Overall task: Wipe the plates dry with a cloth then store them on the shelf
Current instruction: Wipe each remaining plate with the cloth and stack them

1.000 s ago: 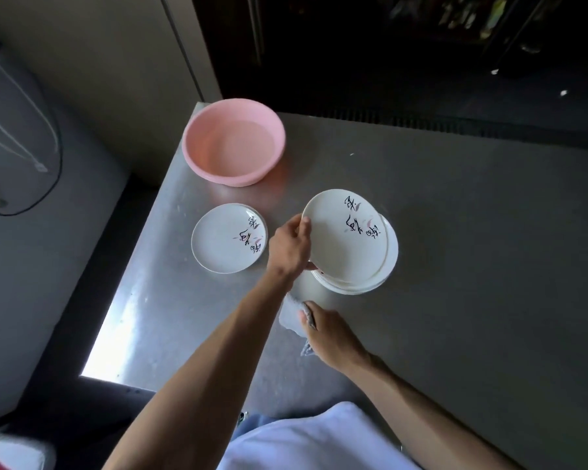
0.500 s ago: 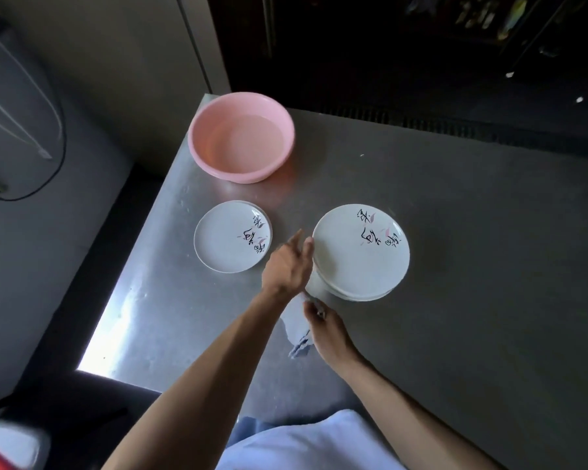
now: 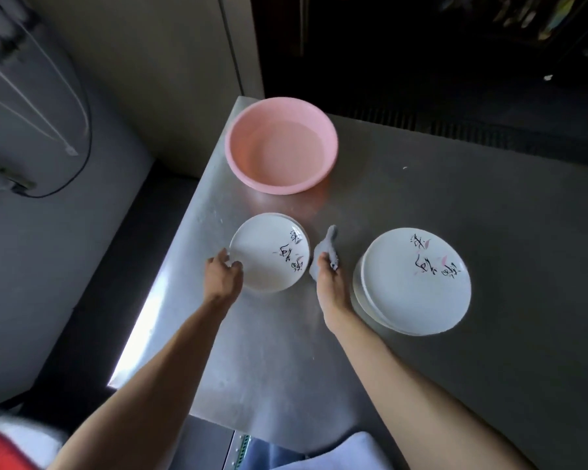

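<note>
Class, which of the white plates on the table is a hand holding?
The smaller plate left of the cloth: the left hand grips its near rim. The stack of larger plates on the right is not held.

A kitchen: steel worktop (image 3: pixel 421 205), pink washing basin (image 3: pixel 281 145), stacked plates (image 3: pixel 413 281).

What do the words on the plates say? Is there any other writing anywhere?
Left plate: black brush-like characters with pink strokes, too blurred to read.
Top plate of the right stack: the same kind of marks, also unreadable.
Pink basin: no writing visible.
Cloth: no writing visible.
</note>
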Available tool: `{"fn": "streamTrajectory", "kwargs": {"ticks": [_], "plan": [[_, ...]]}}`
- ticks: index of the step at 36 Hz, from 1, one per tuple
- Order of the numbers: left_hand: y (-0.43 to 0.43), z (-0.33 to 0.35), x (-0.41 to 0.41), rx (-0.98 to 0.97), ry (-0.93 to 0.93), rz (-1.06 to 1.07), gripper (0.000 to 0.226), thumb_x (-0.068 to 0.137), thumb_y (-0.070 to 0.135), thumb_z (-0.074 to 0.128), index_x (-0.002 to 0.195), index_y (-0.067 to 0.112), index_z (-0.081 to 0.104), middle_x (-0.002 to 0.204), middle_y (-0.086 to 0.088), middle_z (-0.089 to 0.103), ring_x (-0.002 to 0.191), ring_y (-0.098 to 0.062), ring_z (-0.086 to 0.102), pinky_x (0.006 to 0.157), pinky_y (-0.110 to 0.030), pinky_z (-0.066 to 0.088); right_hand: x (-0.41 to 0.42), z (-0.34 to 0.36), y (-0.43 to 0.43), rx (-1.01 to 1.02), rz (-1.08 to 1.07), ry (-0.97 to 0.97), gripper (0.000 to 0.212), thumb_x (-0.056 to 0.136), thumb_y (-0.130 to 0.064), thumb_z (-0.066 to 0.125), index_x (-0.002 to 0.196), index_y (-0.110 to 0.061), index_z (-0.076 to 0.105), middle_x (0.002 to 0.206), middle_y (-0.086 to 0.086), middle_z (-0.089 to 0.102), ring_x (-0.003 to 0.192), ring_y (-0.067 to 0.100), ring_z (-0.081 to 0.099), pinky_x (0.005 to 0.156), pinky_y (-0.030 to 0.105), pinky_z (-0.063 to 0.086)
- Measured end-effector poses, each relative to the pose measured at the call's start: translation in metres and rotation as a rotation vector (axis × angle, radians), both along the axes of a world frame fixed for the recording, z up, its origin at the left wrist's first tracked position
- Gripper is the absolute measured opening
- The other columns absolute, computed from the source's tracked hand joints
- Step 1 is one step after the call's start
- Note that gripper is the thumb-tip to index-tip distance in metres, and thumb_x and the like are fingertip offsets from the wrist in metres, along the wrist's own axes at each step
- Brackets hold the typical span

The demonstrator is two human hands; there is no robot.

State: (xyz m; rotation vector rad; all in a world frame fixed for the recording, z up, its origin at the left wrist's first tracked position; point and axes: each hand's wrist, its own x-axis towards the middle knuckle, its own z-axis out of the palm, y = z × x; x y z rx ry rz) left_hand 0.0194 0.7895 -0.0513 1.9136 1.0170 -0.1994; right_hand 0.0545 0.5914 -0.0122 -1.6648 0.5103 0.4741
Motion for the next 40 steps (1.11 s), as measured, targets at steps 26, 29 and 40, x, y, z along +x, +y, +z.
{"fn": "streamTrajectory", "kwargs": {"ticks": [26,29,40], "plan": [[-0.014,0.01,-0.037,-0.451,-0.28,0.093,0.04,0.109,0.043,0.045,0.144,0.024,0.044,0.137,-0.006,0.053,0.111,-0.02,0.062,0.065,-0.045,0.065,-0.023,0.026,-0.003,-0.067,0.153,0.108,0.047,0.105,-0.05,0.026,0.153,-0.048,0.028,0.132,-0.016,0.047,0.068,0.035,0.063,0.061,0.056,0.06],[-0.027,0.014,-0.06,-0.487,-0.318,0.062,0.052,0.106,0.048,0.048,0.156,0.039,0.04,0.15,0.006,0.049,0.128,-0.022,0.055,0.068,-0.048,0.065,-0.047,0.018,-0.017,-0.061,0.261,-0.131,0.045,0.109,-0.041,0.025,0.151,-0.055,0.023,0.146,-0.03,0.042,0.102,0.002,0.063,0.084,0.034,0.056],[-0.109,0.013,-0.127,-0.729,-0.101,0.073,0.035,0.113,0.031,0.039,0.137,0.047,0.06,0.125,0.003,0.075,0.108,-0.025,0.074,0.066,-0.044,0.062,-0.115,-0.041,-0.038,-0.434,0.745,-0.117,0.062,0.104,-0.051,0.019,0.16,-0.025,0.013,0.167,-0.007,0.005,0.154,0.014,0.002,0.122,0.033,0.003]]}}
